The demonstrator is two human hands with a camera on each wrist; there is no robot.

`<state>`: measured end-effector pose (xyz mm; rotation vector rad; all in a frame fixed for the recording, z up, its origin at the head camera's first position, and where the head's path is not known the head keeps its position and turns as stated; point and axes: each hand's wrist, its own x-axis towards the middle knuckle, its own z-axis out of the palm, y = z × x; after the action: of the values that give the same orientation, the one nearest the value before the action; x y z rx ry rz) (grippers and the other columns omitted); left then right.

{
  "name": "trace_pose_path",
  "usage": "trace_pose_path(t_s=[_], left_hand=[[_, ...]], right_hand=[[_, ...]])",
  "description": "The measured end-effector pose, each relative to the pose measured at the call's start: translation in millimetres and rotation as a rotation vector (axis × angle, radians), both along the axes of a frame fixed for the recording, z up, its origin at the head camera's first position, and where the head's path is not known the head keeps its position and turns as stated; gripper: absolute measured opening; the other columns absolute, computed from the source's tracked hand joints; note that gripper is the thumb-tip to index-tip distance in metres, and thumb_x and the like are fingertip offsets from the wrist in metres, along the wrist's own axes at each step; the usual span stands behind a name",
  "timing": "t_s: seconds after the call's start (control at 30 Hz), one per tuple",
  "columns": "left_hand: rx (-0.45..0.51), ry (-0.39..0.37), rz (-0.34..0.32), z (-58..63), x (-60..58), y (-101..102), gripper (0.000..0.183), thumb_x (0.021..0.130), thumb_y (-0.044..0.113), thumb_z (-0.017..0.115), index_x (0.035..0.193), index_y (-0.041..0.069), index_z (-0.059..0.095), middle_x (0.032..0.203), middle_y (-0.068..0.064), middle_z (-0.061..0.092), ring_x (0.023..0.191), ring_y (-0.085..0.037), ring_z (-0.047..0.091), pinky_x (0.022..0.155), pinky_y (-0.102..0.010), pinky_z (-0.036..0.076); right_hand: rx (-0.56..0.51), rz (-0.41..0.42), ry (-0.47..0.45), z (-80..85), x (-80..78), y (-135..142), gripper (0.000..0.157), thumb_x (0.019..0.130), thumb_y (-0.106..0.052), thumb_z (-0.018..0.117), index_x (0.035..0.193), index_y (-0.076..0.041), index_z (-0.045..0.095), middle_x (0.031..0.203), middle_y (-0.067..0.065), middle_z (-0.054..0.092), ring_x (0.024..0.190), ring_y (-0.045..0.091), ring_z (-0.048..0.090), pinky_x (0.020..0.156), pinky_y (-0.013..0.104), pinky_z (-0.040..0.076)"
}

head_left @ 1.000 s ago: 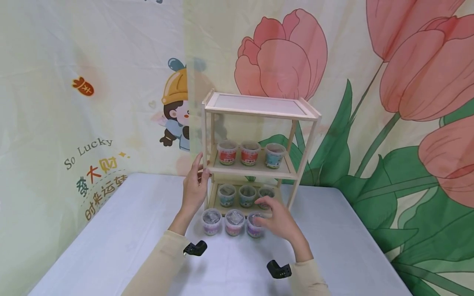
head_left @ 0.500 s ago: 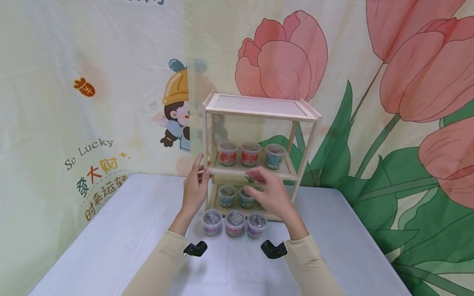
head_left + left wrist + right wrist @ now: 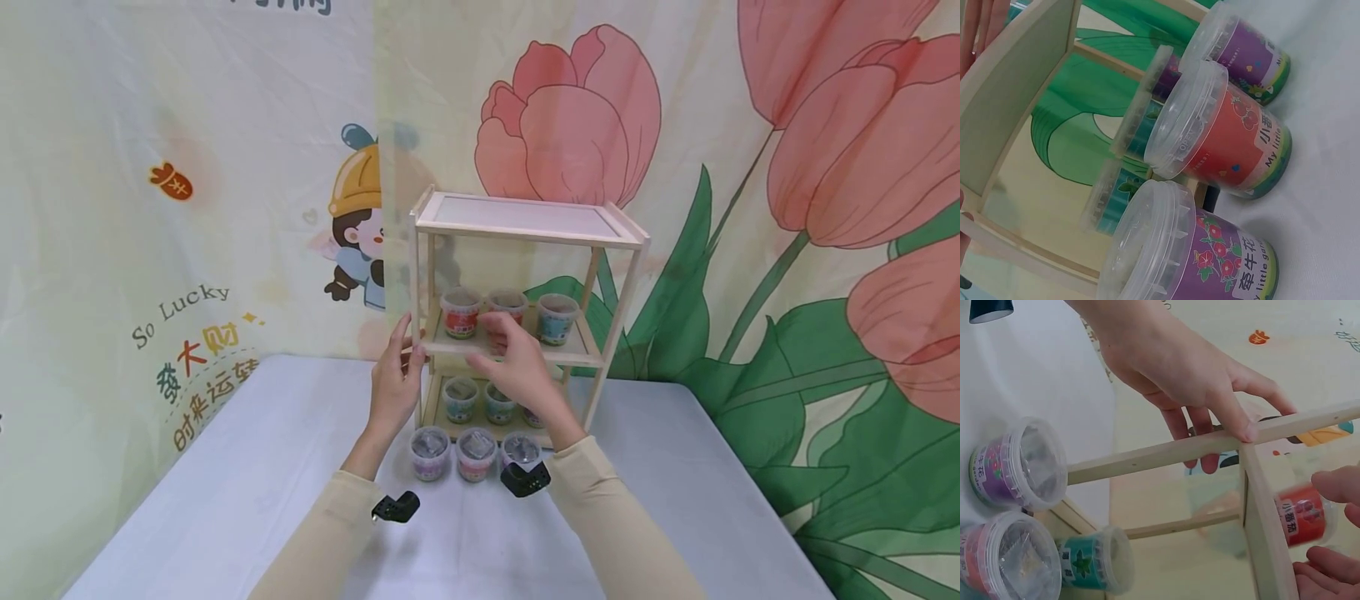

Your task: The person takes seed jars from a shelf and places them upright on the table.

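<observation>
The left hand (image 3: 394, 377) grips the left edge of the pale wooden shelf (image 3: 525, 219) on the white tabletop (image 3: 292, 433), before a tulip-printed cloth (image 3: 570, 125), and the right hand (image 3: 519, 367), fingers widely parted, is near the red-labelled plastic cup (image 3: 460, 317) at the middle tier's (image 3: 577, 358) left edge.

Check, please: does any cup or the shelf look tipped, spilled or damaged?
Nothing stands out. The wooden shelf stands upright, held by the left hand; the cups on it and in front look upright, without visible spill or damage. The right hand partly hides one red cup.

Smooth wooden shelf (image 3: 525, 237), glossy plastic cups (image 3: 1235, 140)
</observation>
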<state>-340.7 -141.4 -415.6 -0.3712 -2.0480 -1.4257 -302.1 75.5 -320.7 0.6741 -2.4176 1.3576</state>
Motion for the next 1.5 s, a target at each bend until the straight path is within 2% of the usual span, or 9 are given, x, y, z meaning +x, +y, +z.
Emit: trace_pose_path(t_s=[0.27,0.5,0.67,0.9,1.1,1.23,1.37,1.5], left_hand=[[0.006,0.009,-0.008,0.0,-0.5,-0.2,0.059,0.112,0.025,0.056,0.166,0.036,0.035,0.137,-0.016,0.067,0.105,-0.039,0.075,0.094,-0.056,0.060],[-0.002,0.011,-0.009,-1.4,-1.1,-1.3,0.059,0.112,0.027,0.056,0.166,0.035,0.035,0.136,-0.017,0.067,0.103,-0.033,0.076,0.094,-0.055,0.060],[-0.002,0.017,-0.010,-2.2,-0.9,-1.6,0.058,0.112,0.027,0.056,0.166,0.034,0.035,0.137,-0.017,0.067,0.103,-0.033,0.076,0.093,-0.056,0.060],[-0.010,0.029,-0.003,-1.3,-0.5,-2.1,0.058,0.112,0.029,0.056,0.166,0.032,0.035,0.135,-0.020,0.067,0.102,-0.034,0.076,0.092,-0.056,0.060],[-0.008,0.016,-0.003,0.0,0.2,-1.2,0.058,0.112,0.028,0.056,0.166,0.033,0.035,0.135,-0.019,0.067,0.103,-0.034,0.076,0.093,-0.055,0.060],[-0.006,0.015,-0.002,-0.5,0.3,-0.9,0.058,0.112,0.027,0.056,0.166,0.034,0.035,0.135,-0.019,0.067,0.102,-0.033,0.076,0.092,-0.055,0.060],[-0.008,0.017,0.000,-0.4,0.1,-0.6,0.058,0.112,0.027,0.056,0.166,0.033,0.035,0.134,-0.020,0.067,0.102,-0.033,0.076,0.092,-0.055,0.060],[-0.008,0.019,0.009,0.1,-0.3,-0.9,0.058,0.112,0.026,0.056,0.166,0.034,0.036,0.133,-0.019,0.067,0.102,-0.033,0.076,0.091,-0.054,0.060]], right_hand=[[0.016,-0.058,0.009,-1.5,-11.9,-14.4,0.069,0.093,-0.015,0.082,0.154,-0.007,0.051,0.153,0.023,0.056,0.142,0.039,0.055,0.116,0.050,0.046],[0.053,-0.090,-0.028,0.2,-22.1,-27.3,0.078,0.093,-0.018,0.082,0.160,-0.013,0.045,0.152,0.018,0.058,0.137,0.037,0.058,0.112,0.050,0.049],[0.089,-0.111,0.008,-0.8,-26.8,-34.0,0.079,0.093,-0.019,0.082,0.161,-0.014,0.044,0.153,0.017,0.058,0.135,0.037,0.060,0.108,0.054,0.051],[0.108,-0.101,0.066,-4.3,-33.7,-39.9,0.071,0.093,-0.014,0.082,0.157,-0.013,0.050,0.152,0.016,0.058,0.135,0.034,0.059,0.108,0.051,0.051],[0.121,-0.093,0.048,-2.0,-39.1,-42.2,0.063,0.096,-0.012,0.077,0.152,-0.013,0.049,0.147,0.018,0.060,0.134,0.034,0.060,0.108,0.051,0.051],[0.139,-0.082,0.016,-1.9,-45.4,-44.0,0.058,0.099,-0.011,0.072,0.150,-0.012,0.044,0.141,0.020,0.063,0.119,0.033,0.066,0.098,0.047,0.054],[0.140,-0.072,0.027,-3.1,-51.2,-45.5,0.053,0.100,-0.009,0.068,0.146,-0.010,0.041,0.130,0.022,0.066,0.101,0.032,0.068,0.086,0.044,0.054],[0.135,-0.058,0.065,-3.8,-54.0,-46.5,0.049,0.102,-0.007,0.066,0.144,-0.008,0.042,0.127,0.024,0.066,0.099,0.034,0.068,0.087,0.046,0.054]])
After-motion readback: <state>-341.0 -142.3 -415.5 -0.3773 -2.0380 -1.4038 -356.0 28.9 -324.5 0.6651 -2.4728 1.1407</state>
